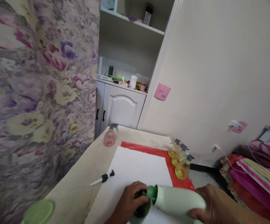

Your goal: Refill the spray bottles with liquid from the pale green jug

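Two bare hands are at work at the near edge of the view, above a white sheet [137, 166] on the counter [72, 175]. The left hand [128, 200] has its grip closed around a dark green bottle [143, 211], which appears roughly upright. The right hand [207, 200] grasps a pale green bottle [180, 199], laid over almost level, its mouth facing the left hand. A green spout [151, 192] projects from that mouth and sits right beside the top of the dark green bottle; whether the two touch cannot be told.

The step in hand is judged to be pouring from the pale bottle into the dark one. No flow can be confirmed. The next move calls for the spout to be centred over the opening, the receiving bottle braced and the tilt raised gradually; a misaligned spout risks a spill on the sheet.

A pump top [104, 178] lies loose across the sheet's left edge, plausibly the fitting for one of these bottles.
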Tool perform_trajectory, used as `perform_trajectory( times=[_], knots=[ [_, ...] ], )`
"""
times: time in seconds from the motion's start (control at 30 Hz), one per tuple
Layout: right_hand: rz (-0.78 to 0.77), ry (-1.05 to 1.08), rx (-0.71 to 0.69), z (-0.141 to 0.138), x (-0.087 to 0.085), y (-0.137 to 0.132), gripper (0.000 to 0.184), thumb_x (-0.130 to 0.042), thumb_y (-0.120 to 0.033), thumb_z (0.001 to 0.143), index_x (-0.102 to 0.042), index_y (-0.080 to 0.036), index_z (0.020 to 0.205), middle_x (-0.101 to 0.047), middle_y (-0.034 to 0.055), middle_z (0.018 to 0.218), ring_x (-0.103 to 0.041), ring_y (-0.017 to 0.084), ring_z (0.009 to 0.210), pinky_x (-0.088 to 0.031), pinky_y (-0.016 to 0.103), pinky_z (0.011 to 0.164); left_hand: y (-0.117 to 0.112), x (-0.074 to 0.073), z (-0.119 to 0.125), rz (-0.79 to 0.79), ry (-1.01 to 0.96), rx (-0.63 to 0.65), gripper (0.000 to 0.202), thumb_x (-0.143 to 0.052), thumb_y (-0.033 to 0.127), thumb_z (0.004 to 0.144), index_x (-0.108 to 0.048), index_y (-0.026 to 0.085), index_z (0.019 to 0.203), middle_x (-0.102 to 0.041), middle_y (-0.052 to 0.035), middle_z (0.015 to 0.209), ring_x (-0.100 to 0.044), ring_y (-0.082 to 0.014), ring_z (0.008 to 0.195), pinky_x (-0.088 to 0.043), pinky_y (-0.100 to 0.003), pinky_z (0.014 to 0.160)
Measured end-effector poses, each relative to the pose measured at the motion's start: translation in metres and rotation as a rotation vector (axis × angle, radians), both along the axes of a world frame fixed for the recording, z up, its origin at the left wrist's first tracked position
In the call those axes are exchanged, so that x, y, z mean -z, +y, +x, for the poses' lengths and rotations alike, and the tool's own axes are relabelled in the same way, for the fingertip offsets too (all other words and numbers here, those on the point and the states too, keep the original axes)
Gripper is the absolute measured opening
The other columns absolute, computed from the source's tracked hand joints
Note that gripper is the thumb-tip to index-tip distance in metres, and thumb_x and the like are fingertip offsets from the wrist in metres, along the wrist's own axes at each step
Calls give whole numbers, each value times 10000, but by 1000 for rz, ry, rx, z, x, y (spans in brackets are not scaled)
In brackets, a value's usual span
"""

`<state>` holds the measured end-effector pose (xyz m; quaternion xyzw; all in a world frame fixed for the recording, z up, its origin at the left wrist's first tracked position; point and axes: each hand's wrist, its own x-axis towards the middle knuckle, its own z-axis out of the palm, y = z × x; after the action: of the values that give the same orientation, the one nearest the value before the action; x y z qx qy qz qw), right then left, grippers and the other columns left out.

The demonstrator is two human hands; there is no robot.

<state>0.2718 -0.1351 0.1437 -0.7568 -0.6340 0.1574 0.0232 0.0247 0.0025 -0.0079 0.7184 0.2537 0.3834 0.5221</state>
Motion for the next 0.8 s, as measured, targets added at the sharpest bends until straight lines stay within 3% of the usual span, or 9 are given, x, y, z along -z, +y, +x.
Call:
perform_trajectory(
  times=[0.33, 0.5, 0.8],
  knots=[
    [-64, -39, 24, -15, -19, 1, 299, -649, -464, 676, -732, -188, 758, -793, 96, 765, -693, 235, 667, -357, 251, 513, -4, -2, 0, 7, 26, -21, 210, -687, 144, 696, -768, 225, 872, -760, -25, 890, -671, -221, 894, -467, -300, 844],
    [-65, -71, 12, -8, -13, 1, 302, -657, -480, 670, -725, -196, 744, -790, 100, 753, -699, 259, 685, -364, 260, 523, -3, -2, 1, 14, 42, -23, 217, -686, 137, 689, -768, 224, 871, -763, -28, 893, -671, -223, 897, -467, -306, 846],
    [-1, -124, -36, 3, -2, 3, 335, -674, -533, 667, -724, -210, 738, -773, 74, 699, -667, 216, 613, -317, 264, 511, -7, -5, 1, -9, 56, -36, 223, -687, 121, 682, -765, 211, 870, -753, -29, 882, -668, -218, 885, -463, -293, 831]
  ],
)
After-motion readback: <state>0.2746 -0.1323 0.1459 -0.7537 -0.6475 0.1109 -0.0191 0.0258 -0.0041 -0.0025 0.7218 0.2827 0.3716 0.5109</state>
